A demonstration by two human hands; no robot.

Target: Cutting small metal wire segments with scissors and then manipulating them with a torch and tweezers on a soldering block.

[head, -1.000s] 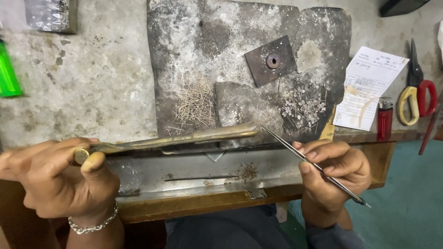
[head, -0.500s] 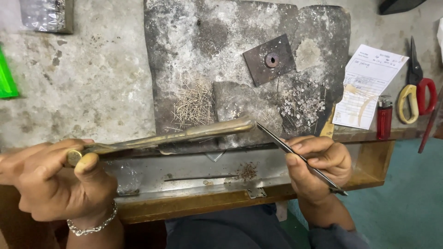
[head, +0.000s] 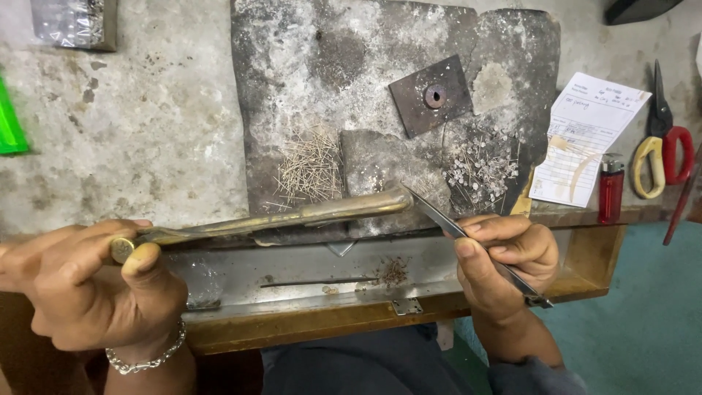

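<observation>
I see the left hand (head: 88, 285) with its grip closed around the end of a long brass rod (head: 292, 216), which lies across the tabletop (head: 146, 124) edge. The right hand (head: 504, 260) pinches dark tweezers (head: 468, 238); their tips meet the rod end. What they hold there is too small to tell

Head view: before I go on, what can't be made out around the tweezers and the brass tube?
- Whether the tweezers grip anything: the tips meet the brass tube end, too small to tell.
- The tube's near end: covered by the left hand.
- The tweezers' middle: hidden inside the right hand.
- The green object: cut off by the left edge.
- The red-handled scissors: partly cut off at the right edge.
</observation>
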